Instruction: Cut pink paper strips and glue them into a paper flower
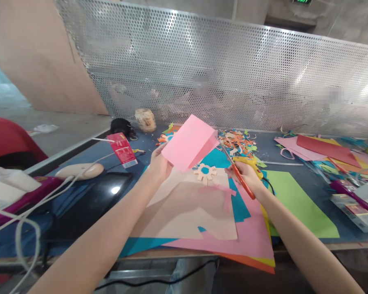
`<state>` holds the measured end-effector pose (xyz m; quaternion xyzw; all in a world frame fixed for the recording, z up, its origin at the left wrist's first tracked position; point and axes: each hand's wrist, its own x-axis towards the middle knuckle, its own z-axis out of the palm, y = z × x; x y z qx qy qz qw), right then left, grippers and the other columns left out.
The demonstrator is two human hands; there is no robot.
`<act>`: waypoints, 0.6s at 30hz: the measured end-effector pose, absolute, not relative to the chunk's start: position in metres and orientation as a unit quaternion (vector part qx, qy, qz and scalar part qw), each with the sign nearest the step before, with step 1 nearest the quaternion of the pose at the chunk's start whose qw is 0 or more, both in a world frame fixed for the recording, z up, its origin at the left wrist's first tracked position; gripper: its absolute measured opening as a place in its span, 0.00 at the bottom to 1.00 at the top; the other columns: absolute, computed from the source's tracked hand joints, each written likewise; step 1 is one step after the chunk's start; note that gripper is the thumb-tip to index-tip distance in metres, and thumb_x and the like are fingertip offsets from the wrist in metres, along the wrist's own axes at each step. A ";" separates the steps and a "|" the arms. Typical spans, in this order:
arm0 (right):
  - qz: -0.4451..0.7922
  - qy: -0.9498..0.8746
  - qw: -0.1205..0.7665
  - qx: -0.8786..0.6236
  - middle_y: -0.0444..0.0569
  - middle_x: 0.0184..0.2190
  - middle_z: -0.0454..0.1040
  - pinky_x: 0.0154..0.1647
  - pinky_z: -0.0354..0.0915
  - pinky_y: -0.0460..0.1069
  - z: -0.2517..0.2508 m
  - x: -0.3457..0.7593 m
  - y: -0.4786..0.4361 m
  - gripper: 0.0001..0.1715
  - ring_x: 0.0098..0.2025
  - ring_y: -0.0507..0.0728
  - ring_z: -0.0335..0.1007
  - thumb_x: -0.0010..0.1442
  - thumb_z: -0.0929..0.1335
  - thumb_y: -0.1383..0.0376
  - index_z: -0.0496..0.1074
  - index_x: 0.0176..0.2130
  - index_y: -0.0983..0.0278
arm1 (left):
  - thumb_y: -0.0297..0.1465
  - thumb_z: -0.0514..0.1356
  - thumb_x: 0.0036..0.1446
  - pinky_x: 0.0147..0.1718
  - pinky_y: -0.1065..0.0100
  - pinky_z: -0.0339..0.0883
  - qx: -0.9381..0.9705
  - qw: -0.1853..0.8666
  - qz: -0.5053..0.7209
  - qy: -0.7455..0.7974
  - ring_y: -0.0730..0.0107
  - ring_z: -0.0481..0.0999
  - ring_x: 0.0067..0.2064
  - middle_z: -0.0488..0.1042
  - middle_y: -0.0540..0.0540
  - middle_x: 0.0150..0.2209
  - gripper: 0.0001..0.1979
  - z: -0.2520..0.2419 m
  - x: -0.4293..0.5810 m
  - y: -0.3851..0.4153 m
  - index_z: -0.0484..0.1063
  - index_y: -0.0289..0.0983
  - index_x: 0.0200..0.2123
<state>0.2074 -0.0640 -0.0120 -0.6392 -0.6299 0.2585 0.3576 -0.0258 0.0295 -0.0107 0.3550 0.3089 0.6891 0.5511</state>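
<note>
My left hand (160, 164) grips a folded sheet of pink paper (188, 143) by its lower left corner, holding it up above the table. In my right hand (247, 176) are orange-handled scissors (241, 179), their blades pointing up and to the left. The blade tips reach the right edge of the pink paper; whether they are cutting into it I cannot tell. Below lies a cream paper flower-like cutout (205, 173) with a blue centre, on a large beige sheet (184, 216). A pink strip (228, 192) rests on that sheet too.
Paper scraps (237, 141) are heaped at the back. A green sheet (297, 204) and a yellow tool (248, 162) lie on the right. Left are a black tablet-like device (92, 204), white cables (38, 220) and a red packet (122, 150). A perforated metal screen (184, 61) stands behind.
</note>
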 end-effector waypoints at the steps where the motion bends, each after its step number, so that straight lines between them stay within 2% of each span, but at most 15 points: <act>1: 0.266 -0.629 0.357 -0.637 0.42 0.20 0.63 0.19 0.52 0.45 -0.012 0.207 -0.064 0.21 0.20 0.49 0.55 0.47 0.67 0.50 0.65 0.26 0.65 | 0.31 0.65 0.36 0.25 0.71 0.69 0.345 0.563 0.685 0.308 0.68 0.76 0.26 0.75 0.51 0.22 0.08 -0.010 -0.027 0.029 0.71 0.35 0.24; 6: 0.283 -0.629 0.364 -0.626 0.40 0.18 0.58 0.18 0.51 0.45 -0.013 0.207 -0.065 0.21 0.20 0.48 0.53 0.46 0.67 0.49 0.63 0.24 0.65 | 0.31 0.64 0.41 0.25 0.71 0.70 0.333 0.586 0.673 0.305 0.70 0.76 0.27 0.76 0.50 0.24 0.08 -0.010 -0.029 0.031 0.71 0.35 0.26; 15: 0.332 -0.609 0.374 -0.616 0.40 0.17 0.61 0.17 0.49 0.45 -0.011 0.207 -0.066 0.22 0.16 0.46 0.49 0.46 0.67 0.48 0.62 0.24 0.64 | 0.38 0.66 0.40 0.25 0.71 0.69 0.402 0.544 0.677 0.290 0.68 0.77 0.29 0.76 0.48 0.28 0.16 -0.012 -0.028 0.031 0.72 0.35 0.31; 18: 0.338 -0.609 0.370 -0.615 0.40 0.18 0.62 0.17 0.48 0.45 -0.013 0.208 -0.065 0.23 0.16 0.46 0.49 0.45 0.67 0.47 0.61 0.24 0.64 | 0.39 0.66 0.40 0.24 0.71 0.69 0.409 0.529 0.682 0.297 0.68 0.76 0.29 0.75 0.49 0.25 0.16 -0.013 -0.029 0.033 0.71 0.35 0.30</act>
